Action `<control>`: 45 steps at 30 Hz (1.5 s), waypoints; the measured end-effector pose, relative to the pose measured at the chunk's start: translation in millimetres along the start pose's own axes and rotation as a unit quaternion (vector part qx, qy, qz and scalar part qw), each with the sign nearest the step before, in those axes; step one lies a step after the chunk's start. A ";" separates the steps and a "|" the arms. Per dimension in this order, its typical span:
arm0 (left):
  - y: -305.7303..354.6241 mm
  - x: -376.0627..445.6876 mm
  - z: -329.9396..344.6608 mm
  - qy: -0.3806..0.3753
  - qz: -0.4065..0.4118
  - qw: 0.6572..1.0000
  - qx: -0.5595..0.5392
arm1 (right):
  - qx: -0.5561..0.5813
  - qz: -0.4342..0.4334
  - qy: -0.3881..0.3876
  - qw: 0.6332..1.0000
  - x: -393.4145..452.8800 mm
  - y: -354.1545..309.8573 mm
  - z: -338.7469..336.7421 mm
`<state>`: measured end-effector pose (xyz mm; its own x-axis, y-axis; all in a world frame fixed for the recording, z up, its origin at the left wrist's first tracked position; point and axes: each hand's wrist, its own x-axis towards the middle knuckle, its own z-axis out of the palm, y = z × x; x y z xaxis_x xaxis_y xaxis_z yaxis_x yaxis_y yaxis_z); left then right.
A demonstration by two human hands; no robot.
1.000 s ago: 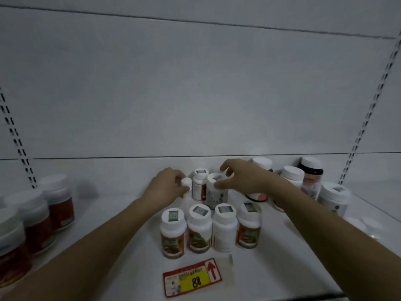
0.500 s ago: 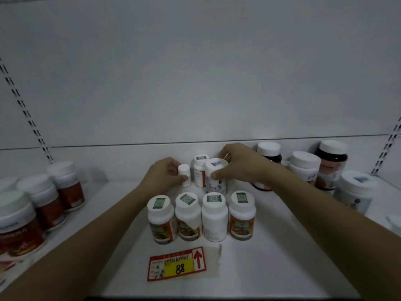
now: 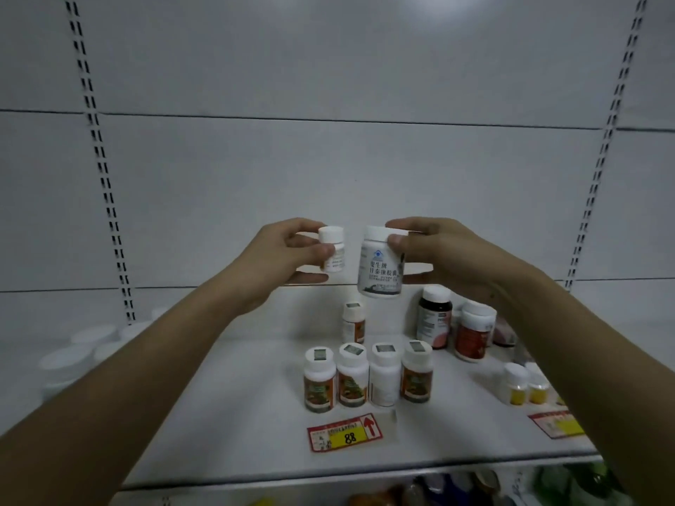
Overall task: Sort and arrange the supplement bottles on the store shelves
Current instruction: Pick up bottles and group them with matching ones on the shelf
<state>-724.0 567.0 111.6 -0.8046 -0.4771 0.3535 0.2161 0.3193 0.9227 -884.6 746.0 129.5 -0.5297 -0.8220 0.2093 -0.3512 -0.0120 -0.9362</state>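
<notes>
My left hand (image 3: 281,261) grips a small white bottle (image 3: 334,255) and holds it up in the air above the shelf. My right hand (image 3: 442,257) holds a larger white bottle (image 3: 380,266) with dark printed text, pinched near its cap, right beside the small one. Below them on the white shelf (image 3: 255,414) stands a row of several white-capped bottles (image 3: 367,378) with brown-orange labels. One more such bottle (image 3: 353,323) stands alone behind the row.
Dark and red-labelled bottles (image 3: 456,326) cluster at the back right, two small yellow-filled bottles (image 3: 524,383) at the right. White-lidded jars (image 3: 84,348) stand at the left. A red-yellow price tag marked 88 (image 3: 345,432) lies near the shelf's front edge; another tag (image 3: 559,425) lies at the right.
Both hands have lifted their bottles off the shelf from behind the front row and raised them to eye level. The view has shifted down and right.
</notes>
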 end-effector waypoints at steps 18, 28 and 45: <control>8.5 -36.4 91.6 -0.057 -0.025 0.994 -0.086 | 0.047 -0.007 0.072 0.996 -77.7 32.4 -38.5; -15.1 -41.8 186.6 -0.093 -0.054 0.994 -0.026 | 0.104 -0.007 0.048 0.993 -107.5 97.1 -120.9; -104.9 -27.9 277.3 0.113 -0.091 0.976 0.161 | 0.132 -0.003 0.206 0.970 -131.1 211.6 -253.8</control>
<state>-877.5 773.9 -37.7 -0.6628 -0.7073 0.2460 -0.1347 0.4358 0.8899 -1085.5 995.8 -24.3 -0.8108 -0.5253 0.2581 -0.1734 -0.2057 -0.9631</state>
